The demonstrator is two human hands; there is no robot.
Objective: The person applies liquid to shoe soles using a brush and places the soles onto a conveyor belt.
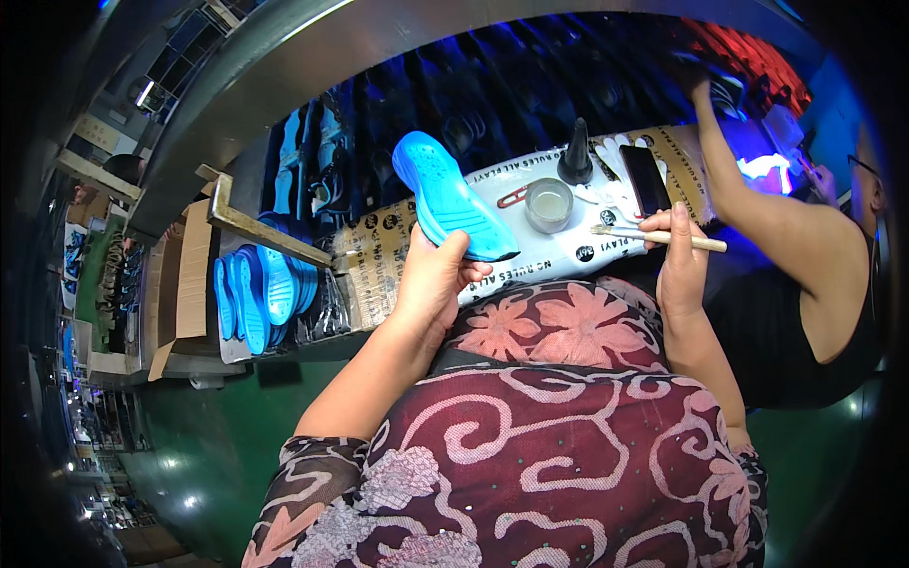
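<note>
My left hand (436,268) grips a bright blue shoe sole (445,194) by its near end, thumb on its upper face. The sole is tilted, its far end pointing up and away. In my right hand (680,254) is a brush (663,237) with a pale wooden handle, its bristles pointing left. Just left of the bristles stands a cup (549,206) of cloudy liquid, apart from the brush. Behind the cup is a dark cone-topped bottle (575,156). A red-handled tool (512,197) lies between cup and sole.
Several blue soles (268,284) stand stacked at the left, beside a metal bar (265,232) and a cardboard box (192,284). A phone (645,180) and white gloves (606,194) lie right of the bottle. A co-worker's arm (757,218) reaches across at the right. Behind runs a dark conveyor (473,95).
</note>
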